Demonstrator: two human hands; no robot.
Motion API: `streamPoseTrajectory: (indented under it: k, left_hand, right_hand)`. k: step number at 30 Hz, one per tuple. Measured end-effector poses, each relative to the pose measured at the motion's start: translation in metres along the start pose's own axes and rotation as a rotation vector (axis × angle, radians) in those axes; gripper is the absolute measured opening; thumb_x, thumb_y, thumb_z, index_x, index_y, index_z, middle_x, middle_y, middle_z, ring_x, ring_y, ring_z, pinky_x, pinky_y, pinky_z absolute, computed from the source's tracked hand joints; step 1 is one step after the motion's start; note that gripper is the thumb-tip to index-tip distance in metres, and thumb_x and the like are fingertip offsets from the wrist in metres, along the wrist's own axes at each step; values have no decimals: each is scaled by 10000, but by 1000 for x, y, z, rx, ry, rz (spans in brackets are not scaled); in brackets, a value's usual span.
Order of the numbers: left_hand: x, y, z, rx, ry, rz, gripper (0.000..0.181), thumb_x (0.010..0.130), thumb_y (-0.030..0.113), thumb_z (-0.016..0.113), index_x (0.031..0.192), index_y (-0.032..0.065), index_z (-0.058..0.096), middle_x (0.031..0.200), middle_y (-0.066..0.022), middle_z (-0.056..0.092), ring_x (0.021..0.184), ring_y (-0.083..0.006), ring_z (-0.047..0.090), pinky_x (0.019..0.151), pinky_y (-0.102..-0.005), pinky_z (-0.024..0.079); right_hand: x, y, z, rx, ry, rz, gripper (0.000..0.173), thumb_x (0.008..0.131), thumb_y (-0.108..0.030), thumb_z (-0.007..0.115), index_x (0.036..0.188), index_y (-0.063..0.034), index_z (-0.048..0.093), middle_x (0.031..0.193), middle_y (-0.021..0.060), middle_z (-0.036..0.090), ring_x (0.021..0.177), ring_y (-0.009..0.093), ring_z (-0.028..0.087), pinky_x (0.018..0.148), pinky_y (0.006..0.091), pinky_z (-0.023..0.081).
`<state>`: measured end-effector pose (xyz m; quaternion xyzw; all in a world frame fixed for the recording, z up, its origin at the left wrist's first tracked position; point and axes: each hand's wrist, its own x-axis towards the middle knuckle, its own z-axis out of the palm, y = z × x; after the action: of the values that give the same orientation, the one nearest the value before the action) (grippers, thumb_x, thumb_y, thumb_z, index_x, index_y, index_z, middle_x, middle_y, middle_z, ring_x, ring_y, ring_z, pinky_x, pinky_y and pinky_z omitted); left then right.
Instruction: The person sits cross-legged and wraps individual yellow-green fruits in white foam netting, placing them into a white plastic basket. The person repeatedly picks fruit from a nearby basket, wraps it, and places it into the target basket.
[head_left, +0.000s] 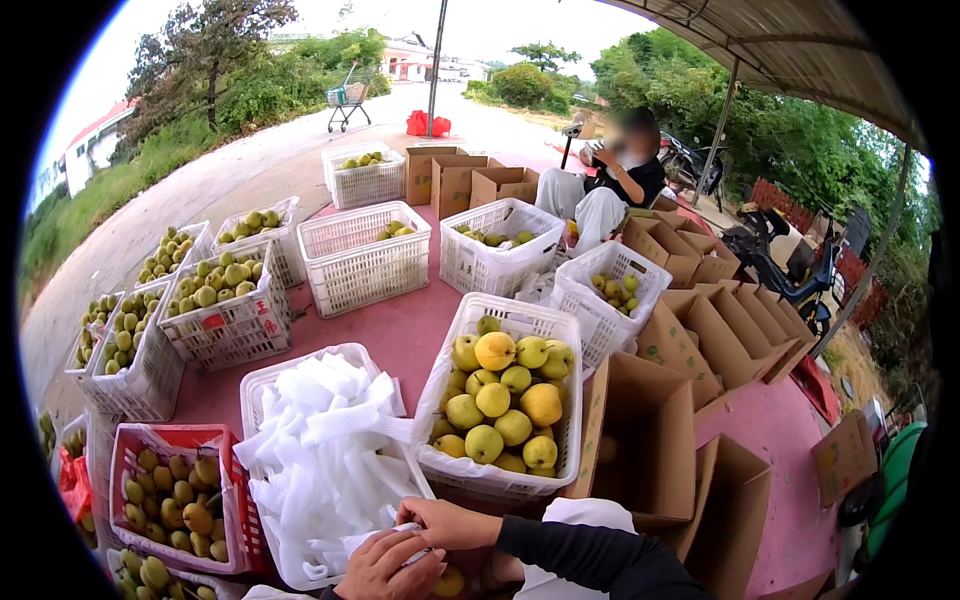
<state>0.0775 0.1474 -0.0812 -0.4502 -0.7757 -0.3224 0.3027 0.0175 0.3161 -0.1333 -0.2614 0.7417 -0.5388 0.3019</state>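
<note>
At the bottom of the view, my left hand (391, 568) is curled around a white foam fruit sleeve (405, 531). My right hand (450, 521) pinches the same sleeve from above; whether a fruit is inside is hidden by my fingers. Just below them a yellowish pear (449, 581) shows partly. Beside my left hand stands a white plastic crate (347, 352) heaped with loose white foam sleeves (322, 450). Ahead of my hands is a lined white crate (525, 304) full of yellow-green pears (493, 400).
Open cardboard boxes (645, 435) stand at the right. A red crate (176, 431) of pears is at the left, with several white pear crates (225, 330) behind it. Across the pink floor (390, 330) a seated person (615, 180) holds something. An electric scooter (795, 262) is parked far right.
</note>
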Motion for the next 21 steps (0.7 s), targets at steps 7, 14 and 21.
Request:
streamPoseTrajectory:
  k: [7, 14, 21]
  left_hand:
    - [-32, -7, 10, -34, -293, -758, 292, 779, 227, 747, 923, 60, 555, 789, -118, 604, 773, -313, 609, 620, -404, 491]
    - [-26, -12, 26, 142, -458, 20, 207, 735, 176, 719, 860, 42, 623, 861, -99, 590, 834, -262, 579, 730, -372, 499]
    - [-30, -33, 15, -249, -250, -734, 546, 709, 181, 701, 1171, -50, 526, 1121, -177, 588, 1060, -354, 543, 939, -403, 432]
  right_hand:
    - [1, -4, 0, 191, -156, 93, 270, 925, -279, 597, 1015, -58, 471, 854, 14, 545, 755, 88, 480, 623, 267, 428]
    - [-3, -18, -1, -352, 405, -187, 205, 928, -207, 530, 1027, -64, 422, 752, 180, 587, 700, 402, 589, 605, 458, 446]
    - [-8, -21, 17, -328, 460, -304, 251, 885, -149, 587, 1048, -67, 413, 780, 199, 594, 699, 418, 582, 586, 460, 451]
